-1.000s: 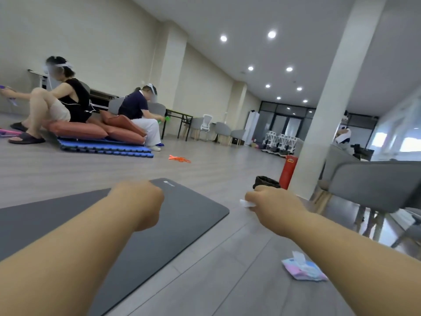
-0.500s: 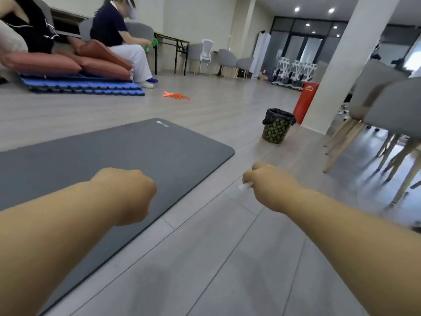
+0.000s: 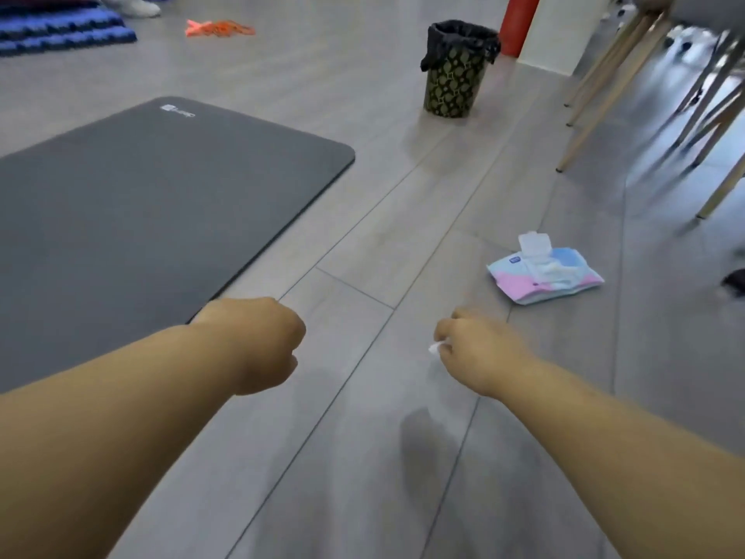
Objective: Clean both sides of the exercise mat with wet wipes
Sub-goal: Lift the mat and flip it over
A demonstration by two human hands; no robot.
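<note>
One left hand (image 3: 258,344) by mat (image 3: 141,203) edge, grip fisted, right hand (image 3: 477,351) pinching wipe (image 3: 434,349), open floor (image 3: 363,244) between

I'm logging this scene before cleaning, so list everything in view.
dark grey foam exercise mat: one, grey, flat on floor, left
pink-and-blue wet wipes pack: one, lid open, floor right
patterned waste bin: one, black liner, far centre
orange floor item: one, far, blurred
blue ridged mat stack: one, top left
red cylinder: one, beyond bin
wooden chair legs: several, pale, far right
left hand: fisted, by mat's near corner
right hand: pinching small white wipe scrap
</note>
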